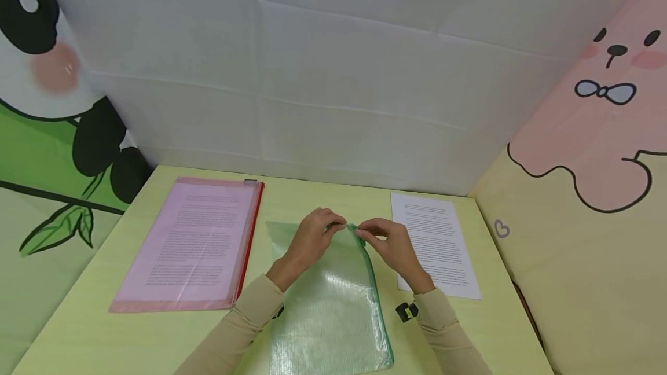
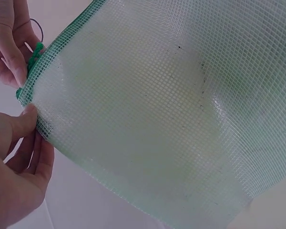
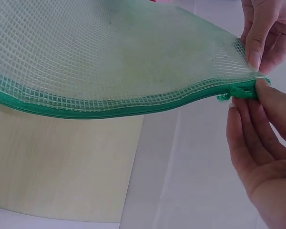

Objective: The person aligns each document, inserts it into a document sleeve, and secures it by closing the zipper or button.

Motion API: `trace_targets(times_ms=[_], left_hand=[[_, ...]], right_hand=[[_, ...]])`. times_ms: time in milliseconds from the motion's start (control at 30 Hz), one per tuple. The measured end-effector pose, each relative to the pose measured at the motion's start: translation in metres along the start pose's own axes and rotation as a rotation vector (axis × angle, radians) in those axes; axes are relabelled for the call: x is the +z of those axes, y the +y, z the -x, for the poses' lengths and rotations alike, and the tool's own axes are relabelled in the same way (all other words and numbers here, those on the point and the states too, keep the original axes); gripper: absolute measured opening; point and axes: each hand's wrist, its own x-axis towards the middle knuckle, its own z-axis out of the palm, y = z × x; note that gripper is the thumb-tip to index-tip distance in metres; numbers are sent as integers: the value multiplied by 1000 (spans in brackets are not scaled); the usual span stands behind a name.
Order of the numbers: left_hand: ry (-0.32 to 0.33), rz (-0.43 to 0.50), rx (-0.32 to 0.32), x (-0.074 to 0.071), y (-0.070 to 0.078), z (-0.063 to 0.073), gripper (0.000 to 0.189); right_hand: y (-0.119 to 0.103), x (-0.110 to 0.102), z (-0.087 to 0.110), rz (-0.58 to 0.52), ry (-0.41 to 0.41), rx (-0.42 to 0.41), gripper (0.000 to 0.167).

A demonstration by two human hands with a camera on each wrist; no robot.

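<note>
Both hands meet at the upper right corner of a green mesh zip pouch [image 1: 328, 305], which is see-through with a darker green zip [image 3: 109, 113] along one edge. My left hand [image 1: 315, 236] pinches the pouch's edge beside that corner between thumb and fingers. Right at the zip's end, my right hand [image 1: 388, 242] pinches the corner, where a green cord pull [image 3: 238, 92] hangs by the fingertips. In the left wrist view the mesh spreads out from the left hand [image 2: 19, 157], its corner lifted.
On the left of the table [image 1: 198, 340] lies a pink zip pouch [image 1: 193, 242] with a red edge and a printed page inside. A white printed sheet [image 1: 438, 247] lies to the right. A pale wall [image 1: 333, 74] stands behind the table.
</note>
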Motion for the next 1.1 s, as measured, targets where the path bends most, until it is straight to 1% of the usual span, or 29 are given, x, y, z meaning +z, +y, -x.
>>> trace_targets(times_ms=[133,267,500,600,700,833,1100], left_hand=[[9,-1,28,0,-1,2,7],[18,11,47,0,-2,3,7],[13,69,42,0,-4,3,7],[23,87,51,1,-5,2,7],[31,88,58,0,-4,1,8],[35,93,56,-1,-4,1,9],[44,127,60,-2,-4,1,8]], right_hand=[[-3,-2,0,-1,-8,27,10],[-5,-3,1,-51,-11,55,10],[-36,-9,3,-184,-21,122,12],[-34,-9,3,-233,-18,149,13],[-21,-6,4,-251,-9,181,14],[-3,-1,5,-249,2,185,15],[3,-2,12,-283,12,225,17]])
